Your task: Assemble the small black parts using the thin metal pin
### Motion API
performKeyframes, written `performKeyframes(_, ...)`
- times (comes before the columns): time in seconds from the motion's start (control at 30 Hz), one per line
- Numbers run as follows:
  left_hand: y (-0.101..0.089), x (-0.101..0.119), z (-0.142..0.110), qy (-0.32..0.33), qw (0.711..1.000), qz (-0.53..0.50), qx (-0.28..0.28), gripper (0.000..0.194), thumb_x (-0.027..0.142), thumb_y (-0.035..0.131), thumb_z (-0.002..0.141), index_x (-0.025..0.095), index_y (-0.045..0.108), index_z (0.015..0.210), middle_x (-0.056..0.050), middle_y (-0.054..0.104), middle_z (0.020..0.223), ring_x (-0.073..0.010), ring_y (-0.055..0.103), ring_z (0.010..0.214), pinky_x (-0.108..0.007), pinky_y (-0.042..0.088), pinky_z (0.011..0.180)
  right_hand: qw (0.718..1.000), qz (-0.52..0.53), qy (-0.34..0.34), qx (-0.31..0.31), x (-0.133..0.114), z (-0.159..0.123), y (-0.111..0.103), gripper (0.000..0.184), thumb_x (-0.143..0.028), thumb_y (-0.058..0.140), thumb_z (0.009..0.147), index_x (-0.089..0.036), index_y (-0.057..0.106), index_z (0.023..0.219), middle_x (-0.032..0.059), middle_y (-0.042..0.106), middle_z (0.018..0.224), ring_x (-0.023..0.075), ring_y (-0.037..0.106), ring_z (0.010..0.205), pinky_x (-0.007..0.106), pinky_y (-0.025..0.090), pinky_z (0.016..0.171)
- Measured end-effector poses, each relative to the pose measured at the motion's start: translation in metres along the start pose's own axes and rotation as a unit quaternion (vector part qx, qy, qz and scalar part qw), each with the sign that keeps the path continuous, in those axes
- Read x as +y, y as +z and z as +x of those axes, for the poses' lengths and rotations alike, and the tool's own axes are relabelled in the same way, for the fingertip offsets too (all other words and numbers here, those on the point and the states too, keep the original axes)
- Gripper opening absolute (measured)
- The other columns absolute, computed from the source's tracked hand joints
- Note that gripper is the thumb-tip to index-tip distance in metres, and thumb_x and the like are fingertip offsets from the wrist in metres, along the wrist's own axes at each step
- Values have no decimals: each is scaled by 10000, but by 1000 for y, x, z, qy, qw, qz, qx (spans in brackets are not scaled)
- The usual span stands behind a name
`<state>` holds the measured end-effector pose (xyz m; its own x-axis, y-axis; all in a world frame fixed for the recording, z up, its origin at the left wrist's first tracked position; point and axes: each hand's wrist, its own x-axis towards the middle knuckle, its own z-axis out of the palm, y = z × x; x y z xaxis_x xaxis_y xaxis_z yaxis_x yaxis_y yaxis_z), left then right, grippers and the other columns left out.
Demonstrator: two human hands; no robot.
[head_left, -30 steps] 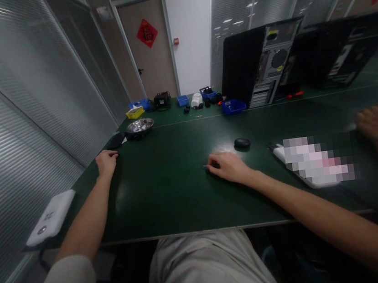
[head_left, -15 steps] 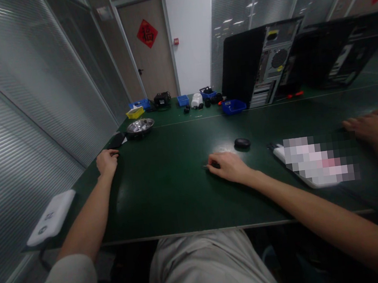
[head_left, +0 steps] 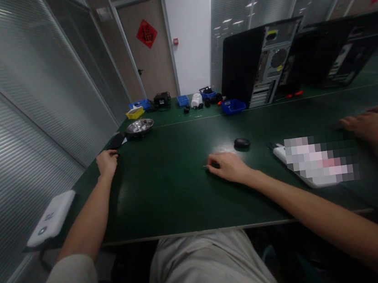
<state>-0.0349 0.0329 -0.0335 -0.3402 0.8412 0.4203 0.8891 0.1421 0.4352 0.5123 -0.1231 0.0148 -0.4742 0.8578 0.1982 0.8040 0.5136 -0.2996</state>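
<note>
My left hand [head_left: 107,162] rests on the left part of the green table [head_left: 168,194], its fingers pinched together. Something small and dark may be at its fingertips; I cannot make it out. My right hand [head_left: 227,166] lies near the middle with its fingers curled round a small dark tool [head_left: 215,164]. A thin metal tip sticks out of it to the left. Behind and right of this hand is a black, rounded, mouse-like object [head_left: 242,143], apart from the fingers. Beyond my left hand lie a flat black item [head_left: 116,140] and a metal bowl [head_left: 140,127] with small things in it.
A white device [head_left: 52,218] sits at the left front edge. On the right lies a white-edged, partly pixelated object [head_left: 310,163], with another person's hands [head_left: 368,126] beyond. Blue trays [head_left: 234,106], a yellow tray [head_left: 135,113] and a computer tower [head_left: 262,63] stand at the back.
My two hands stay practically where they were. The other person's hands at the right have shifted slightly to the left.
</note>
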Motion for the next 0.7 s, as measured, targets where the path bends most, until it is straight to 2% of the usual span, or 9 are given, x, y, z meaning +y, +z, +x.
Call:
performKeyframes(0.2, -1, 5, -3, -10, 1000, 7, 3, 303, 177, 614, 888, 146, 772, 1144, -115, 755, 1048, -262, 691, 986, -359, 506, 979, 1000, 4, -5, 3, 1, 0, 1, 170, -378, 607, 985, -222, 673, 991, 36, 706, 957, 170, 613, 790, 280, 352, 654)
performKeyframes(0.5, -10, 17, -12, 19, 996, 86, -4, 296, 225, 604, 915, 170, 794, 1135, -160, 748, 1119, -332, 666, 1074, -433, 499, 1001, 1000, -3, -4, 5, 0, 0, 1, 168, -373, 606, 984, -224, 682, 999, 38, 705, 946, 178, 619, 798, 290, 357, 659)
performKeyframes(0.7, -12, 21, -13, 33, 992, 120, -4, 320, 219, 586, 912, 122, 784, 1143, -181, 743, 1130, -329, 665, 1079, -421, 492, 1009, 1000, -9, -3, 0, 0, 0, 1, 168, -375, 608, 984, -221, 674, 995, 37, 701, 946, 176, 616, 802, 291, 353, 655)
